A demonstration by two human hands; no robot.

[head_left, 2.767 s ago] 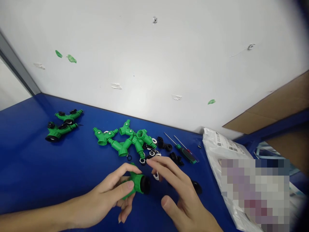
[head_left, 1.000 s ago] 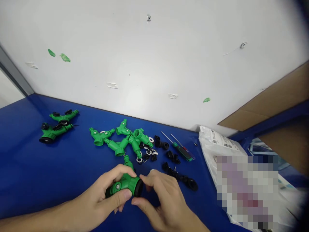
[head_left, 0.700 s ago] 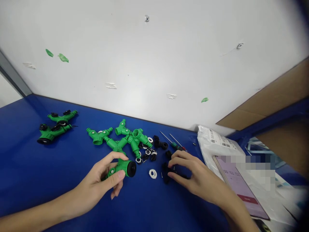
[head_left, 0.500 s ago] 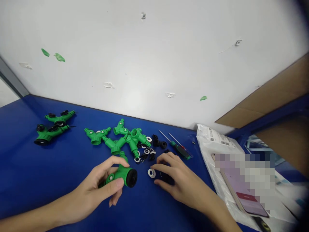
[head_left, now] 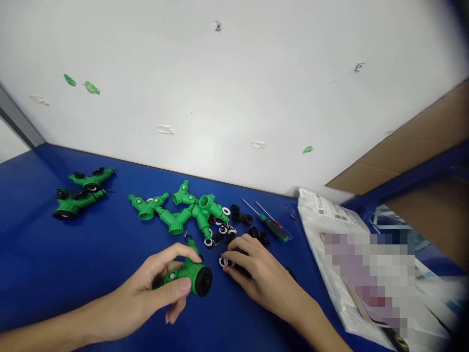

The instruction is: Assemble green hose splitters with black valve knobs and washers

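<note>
My left hand [head_left: 141, 288] gripped a green hose splitter [head_left: 190, 274] over the blue table [head_left: 36, 244].
Its fingers wrapped the body to steady it; my half-closed right hand [head_left: 256, 276] held its fingertips [head_left: 234, 254] at a white washer [head_left: 223, 262] just beside it.

The worktop [head_left: 91, 274] was a deep, saturated blue. The left hand [head_left: 142, 288] wrapped a bright green plastic hose splitter [head_left: 186, 274] with a black end ring [head_left: 204, 282]. By the right hand [head_left: 260, 276], white washers [head_left: 223, 262] stood out among black plastic nuts [head_left: 259, 235]. More green splitters [head_left: 174, 220] lay farther back, and a screwdriver [head_left: 273, 229] had a green-and-black handle. The white wall [head_left: 220, 98] was flecked with green tape scraps [head_left: 91, 87]. Brown cardboard [head_left: 388, 166] filled the right corner, and a white plastic mailer [head_left: 330, 210] bore black print beside a pixelated mosaic [head_left: 370, 278] of mauve, grey and red.
</note>
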